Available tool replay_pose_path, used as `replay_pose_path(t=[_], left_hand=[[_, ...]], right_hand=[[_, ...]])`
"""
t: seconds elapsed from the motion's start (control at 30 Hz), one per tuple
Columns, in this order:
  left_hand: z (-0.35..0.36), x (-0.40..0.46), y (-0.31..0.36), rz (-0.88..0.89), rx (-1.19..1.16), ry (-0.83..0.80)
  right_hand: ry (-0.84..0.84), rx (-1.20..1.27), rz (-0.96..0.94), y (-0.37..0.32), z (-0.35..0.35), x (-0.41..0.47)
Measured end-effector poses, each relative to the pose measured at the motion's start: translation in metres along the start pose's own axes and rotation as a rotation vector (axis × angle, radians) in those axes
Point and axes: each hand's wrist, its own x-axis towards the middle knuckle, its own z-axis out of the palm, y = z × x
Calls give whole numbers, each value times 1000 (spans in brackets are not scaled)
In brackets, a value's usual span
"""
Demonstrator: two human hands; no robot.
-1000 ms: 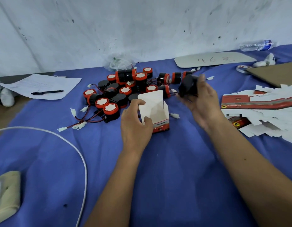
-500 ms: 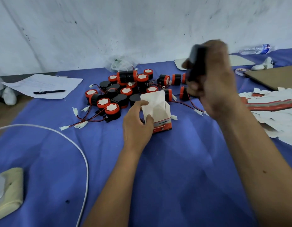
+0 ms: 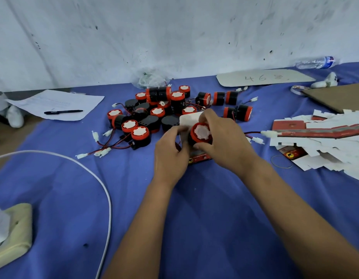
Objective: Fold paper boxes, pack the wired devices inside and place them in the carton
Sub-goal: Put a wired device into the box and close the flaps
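A: Where's the device (image 3: pixel 200 133)?
B: At the paper box (image 3: pixel 191 125) mouth, gripped by right hand (image 3: pixel 223 141) fingers (image 3: pixel 204 115).
A: Left hand (image 3: pixel 170 152)?
B: Grips the box, on the desk (image 3: pixel 194 208).

Black device (image 3: pixel 199 135) with red rim, white face; blue tablecloth (image 3: pixel 194 208); white-and-red box (image 3: pixel 197 157).
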Motion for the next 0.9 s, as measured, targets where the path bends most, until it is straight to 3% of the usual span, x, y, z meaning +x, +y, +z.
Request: replay_pose_path(t=[0.1, 0.27, 0.33, 0.4, 0.47, 0.53, 0.6, 0.77, 0.9], left_hand=[[0, 0, 0, -10, 1, -20], [9, -3, 5, -62, 63, 29], [13, -4, 6, -67, 74, 40], [14, -4, 7, -125, 40, 40], [13, -3, 8, -156, 1, 39], [13, -3, 9, -158, -7, 41], [13, -2, 12, -177, -2, 45], [17, -2, 14, -232, 2, 62], [19, -3, 11, -208, -49, 38]], right_hand=[[-30, -60, -9, -3, 3, -2], [-217, -167, -19, -7, 11, -8], [-124, -161, -49, -10, 6, -10], [122, -215, -39, -10, -4, -14], [211, -399, 115, -6, -19, -14], [50, -493, 299, 0, -32, -11], [-25, -429, 353, 1, -40, -8], [29, -351, 239, -32, -34, 0], [-224, -298, 229, -46, -12, 15]])
